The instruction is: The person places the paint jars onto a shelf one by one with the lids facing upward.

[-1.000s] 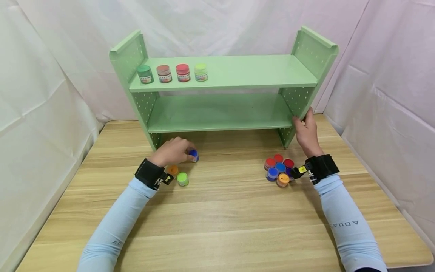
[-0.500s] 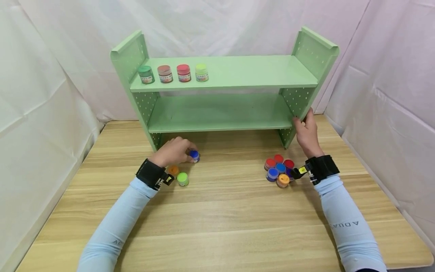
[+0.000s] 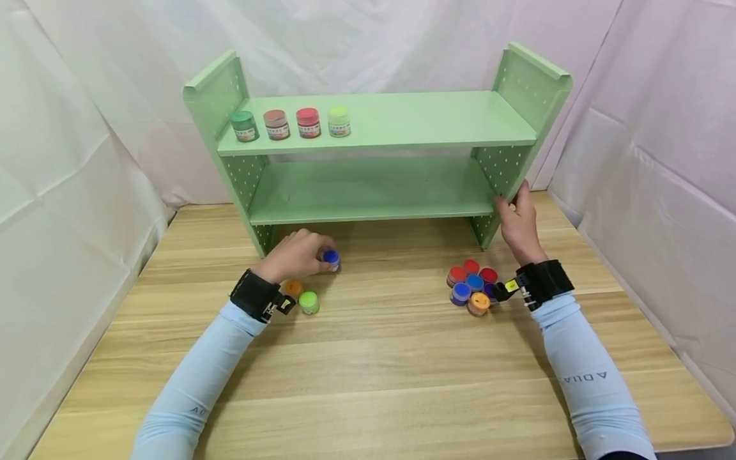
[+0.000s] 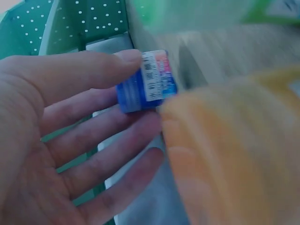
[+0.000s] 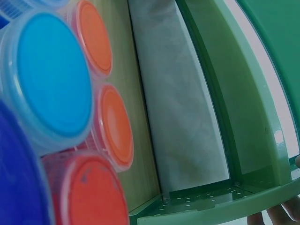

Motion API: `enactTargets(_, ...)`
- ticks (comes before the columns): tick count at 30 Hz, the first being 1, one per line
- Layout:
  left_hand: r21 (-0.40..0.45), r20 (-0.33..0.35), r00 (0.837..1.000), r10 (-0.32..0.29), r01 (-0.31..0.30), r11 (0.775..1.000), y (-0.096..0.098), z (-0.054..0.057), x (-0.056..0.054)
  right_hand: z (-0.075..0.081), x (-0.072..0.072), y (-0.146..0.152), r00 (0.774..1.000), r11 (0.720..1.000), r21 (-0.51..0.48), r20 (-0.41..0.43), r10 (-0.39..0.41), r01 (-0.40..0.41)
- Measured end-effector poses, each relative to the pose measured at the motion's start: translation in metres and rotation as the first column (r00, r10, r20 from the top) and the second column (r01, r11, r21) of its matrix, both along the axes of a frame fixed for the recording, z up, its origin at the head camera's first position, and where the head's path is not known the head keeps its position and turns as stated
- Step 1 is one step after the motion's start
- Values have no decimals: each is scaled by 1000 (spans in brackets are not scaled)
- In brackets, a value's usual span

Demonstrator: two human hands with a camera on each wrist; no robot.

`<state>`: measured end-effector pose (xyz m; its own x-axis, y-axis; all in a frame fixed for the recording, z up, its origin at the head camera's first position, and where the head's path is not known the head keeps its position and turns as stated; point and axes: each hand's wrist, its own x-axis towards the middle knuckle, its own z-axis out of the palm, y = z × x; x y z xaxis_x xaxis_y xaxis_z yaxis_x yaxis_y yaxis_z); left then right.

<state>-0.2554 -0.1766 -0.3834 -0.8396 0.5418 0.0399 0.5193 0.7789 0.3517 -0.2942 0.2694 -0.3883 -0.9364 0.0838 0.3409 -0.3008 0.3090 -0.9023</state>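
Slightly farther right than a second ago, the blue jar (image 3: 331, 258) is pinched in the left grip (image 3: 299, 253), in front of the green shelf (image 3: 374, 190); whether it touches the wood-grained desk (image 3: 368, 377) is unclear. Squat, smooth and cylindrical, it bears a white label with a pink patch. Nearby, an orange jar (image 3: 294, 289) and a lime jar (image 3: 308, 303) blur in the wrist view. Right grip (image 3: 519, 229) clasps the perforated side panel (image 3: 498, 167), partly hidden behind it.

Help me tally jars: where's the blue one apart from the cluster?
In the head view, the blue jar is left of centre, pinched in the left hand, beyond the green jar on the table and below the lower shelf in frame.
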Motion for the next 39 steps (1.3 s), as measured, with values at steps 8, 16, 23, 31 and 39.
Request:
enactTargets(8,77,-82,996,-19,25,997,5,10,5,1,2,-1,1000,1000,7,11,-3,3)
enactTargets(16,139,-209,976,-61,91,986,13,22,13,0,0,4,1000,1000,5,31,0,0)
enactTargets(23,134,-250,966,-62,97,986,17,26,16,-1,-2,2,1000,1000,9,17,4,-4)
enactTargets(31,138,-291,954,-66,111,984,18,34,15,-2,-2,1,1000,1000,2,7,4,-4)
enactTargets(39,174,-350,933,-89,158,972,24,50,10,1,0,1,1000,1000,11,9,0,0)
